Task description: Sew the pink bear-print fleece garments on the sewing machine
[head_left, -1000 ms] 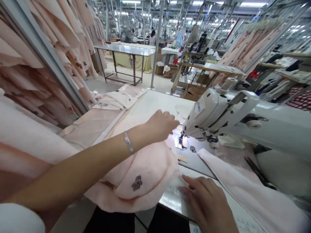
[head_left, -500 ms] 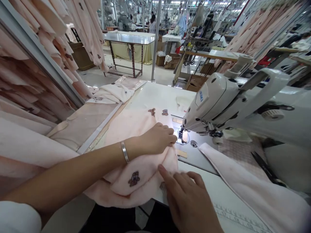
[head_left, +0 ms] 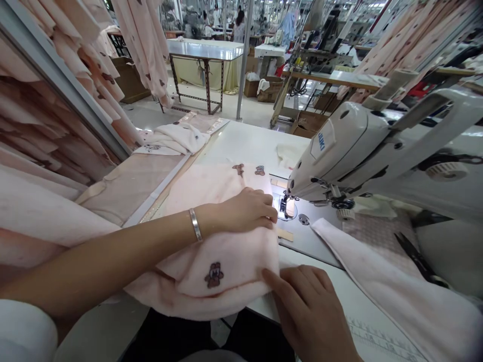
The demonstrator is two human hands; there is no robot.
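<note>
Soft pink fleece fabric (head_left: pixel 245 254) with small bear prints lies on the white sewing table and hangs over its front edge. My left hand (head_left: pixel 247 210) has its fingers curled on the fabric's right edge, just left of the presser foot (head_left: pixel 285 203) of a white sewing machine (head_left: pixel 339 146). Nearer to me, my right hand (head_left: pixel 311 301) holds the same edge, its index finger on top; the thumb is hidden. The edge runs straight between both hands, beside the needle area and not under the foot.
Another pink fabric piece (head_left: pixel 392 286) lies right of the machine bed, near black scissors (head_left: pixel 418 261). A printed ruler (head_left: pixel 381 337) marks the table's front. Folded fabric (head_left: pixel 173 138) rests at the back left. Pink cloths (head_left: pixel 143 45) hang at the left beside a metal post.
My right hand has moved slightly right, drawing the near part of the fabric smoother and its edge straighter. The left hand keeps its place by the presser foot. The view has shifted a little.
</note>
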